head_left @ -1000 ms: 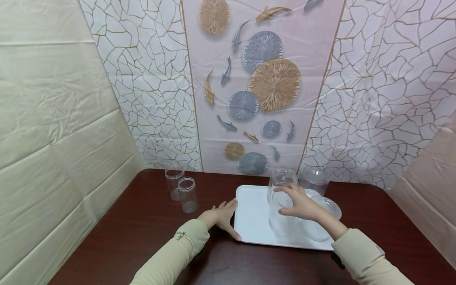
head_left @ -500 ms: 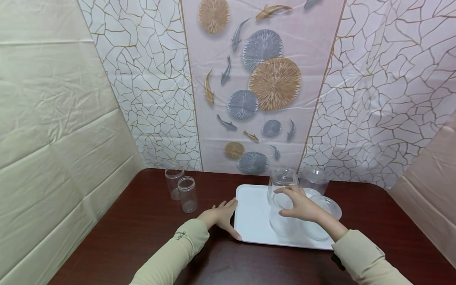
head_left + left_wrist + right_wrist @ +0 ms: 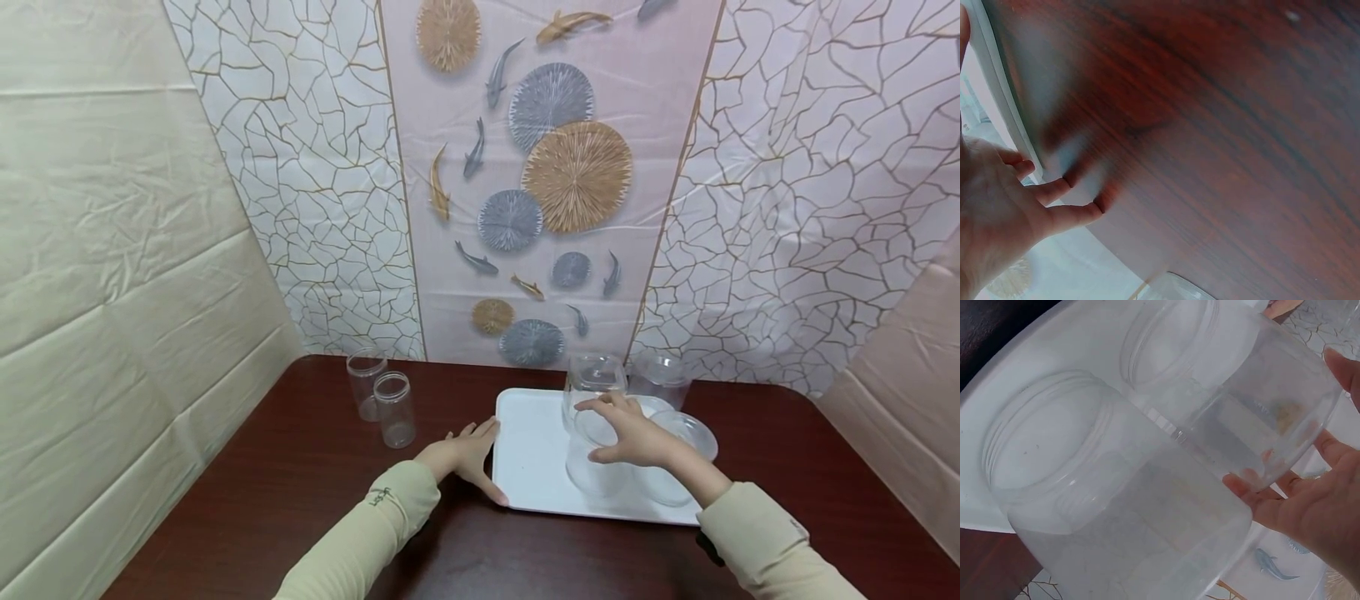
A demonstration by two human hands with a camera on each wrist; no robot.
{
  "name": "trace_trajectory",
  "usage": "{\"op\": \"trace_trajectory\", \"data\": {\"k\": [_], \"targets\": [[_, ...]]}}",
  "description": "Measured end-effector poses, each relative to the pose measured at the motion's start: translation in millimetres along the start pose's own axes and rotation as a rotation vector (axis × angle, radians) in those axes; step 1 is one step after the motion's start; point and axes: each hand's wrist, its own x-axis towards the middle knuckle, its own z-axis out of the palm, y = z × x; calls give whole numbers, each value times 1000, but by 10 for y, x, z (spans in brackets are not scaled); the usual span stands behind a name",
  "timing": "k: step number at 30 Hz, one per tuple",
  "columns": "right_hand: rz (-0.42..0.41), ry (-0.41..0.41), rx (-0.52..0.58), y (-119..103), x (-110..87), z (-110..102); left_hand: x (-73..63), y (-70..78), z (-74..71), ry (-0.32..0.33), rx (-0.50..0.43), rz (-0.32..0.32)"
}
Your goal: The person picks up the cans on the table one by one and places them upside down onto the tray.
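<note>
My left hand (image 3: 468,458) lies at the left end of a white tray (image 3: 528,454). Its fingers are spread, with the thumb at the tray's front corner and fingertips along the rim; the left wrist view shows several fingertips down on the table. Over the tray, my right hand (image 3: 637,433) grips the upper end of a clear plastic jar (image 3: 1241,419), fingers and thumb curled round it. That jar stands mouth down, its threaded neck towards the tray. Beside it on the tray is another clear jar (image 3: 1141,506), also mouth down.
Two slim clear jars (image 3: 395,412) stand on the dark red-brown table (image 3: 300,492) to the left. Behind the tray are a squarish clear jar (image 3: 596,367) and a further clear container (image 3: 662,382). Patterned cloth (image 3: 337,208) hangs close behind the table.
</note>
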Motion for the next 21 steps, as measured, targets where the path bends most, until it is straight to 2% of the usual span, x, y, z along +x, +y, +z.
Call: {"op": "trace_trajectory", "data": {"k": [7,15,21], "targets": [[-5,-15,-24,5,10,-16,6,8,-17,-8,7,-17],[7,-107,10,-32,17,-96,24,9,-29,-33,6,-28],[-18,-91,8,-31,19,-116,2,-12,-24,-52,-15,-28]]}}
